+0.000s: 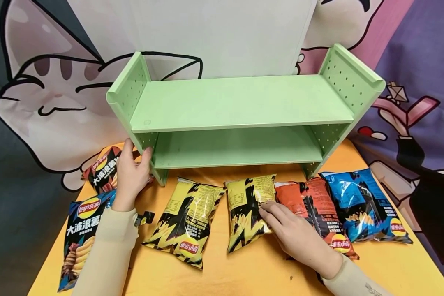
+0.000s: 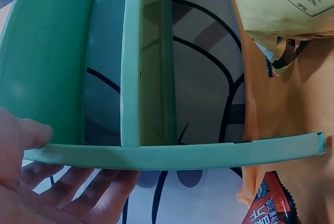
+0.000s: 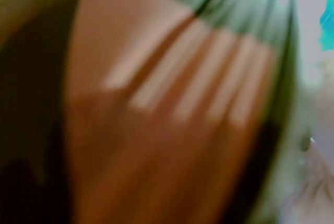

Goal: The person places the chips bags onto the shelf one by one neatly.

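Left sleeve [image 1: 109, 246] overlaps Lay's bag [image 1: 80, 230], fingers [image 1: 127, 149] gripping shelf [image 1: 244, 100].

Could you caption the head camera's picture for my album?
Left hand grips a green shelf by its side; right hand touches a yellow-and-black chip bag.

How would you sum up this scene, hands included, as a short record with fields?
Left hand: grips the side of the green shelf
Right hand: fingers on the right yellow bag; grip unclear
Other bags: left yellow bag, left red bag, left blue bag, right red bag, right blue bag
Surface: orange tabletop
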Motion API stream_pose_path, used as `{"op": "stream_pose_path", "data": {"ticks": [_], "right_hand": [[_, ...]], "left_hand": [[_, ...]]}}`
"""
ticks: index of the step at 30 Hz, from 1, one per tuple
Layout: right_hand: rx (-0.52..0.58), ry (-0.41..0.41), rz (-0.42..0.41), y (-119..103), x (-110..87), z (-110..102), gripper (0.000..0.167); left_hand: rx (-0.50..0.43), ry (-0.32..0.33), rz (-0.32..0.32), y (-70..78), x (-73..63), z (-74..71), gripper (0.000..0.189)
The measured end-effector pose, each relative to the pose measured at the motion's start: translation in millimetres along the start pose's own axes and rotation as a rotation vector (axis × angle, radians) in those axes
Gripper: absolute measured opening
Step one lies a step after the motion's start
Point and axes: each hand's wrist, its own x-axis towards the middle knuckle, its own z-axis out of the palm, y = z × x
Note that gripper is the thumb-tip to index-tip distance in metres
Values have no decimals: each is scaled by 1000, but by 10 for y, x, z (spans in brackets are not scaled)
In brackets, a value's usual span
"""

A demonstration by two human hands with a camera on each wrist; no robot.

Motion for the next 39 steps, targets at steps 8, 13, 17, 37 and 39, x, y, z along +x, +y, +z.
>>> {"op": "stream_pose_path", "data": {"ticks": [8, 13, 17, 37, 39], "right_hand": [[46, 33, 33, 35, -46, -81, 47], [65, 156, 30, 44, -14, -122, 43], [100, 288, 7, 62, 44, -154, 37], [322, 549, 92, 124, 369, -447, 26], [343, 556, 115, 121, 382, -481, 24]], "left_hand": [[-14, -5, -7, 17, -3, -1, 46], [-18, -6, -7, 14, -11, -7, 47], [-23, -5, -6, 0, -9, -4, 46], [-29, -4, 0, -8, -5, 4, 47], [-31, -6, 1, 1, -4, 2, 48]]}}
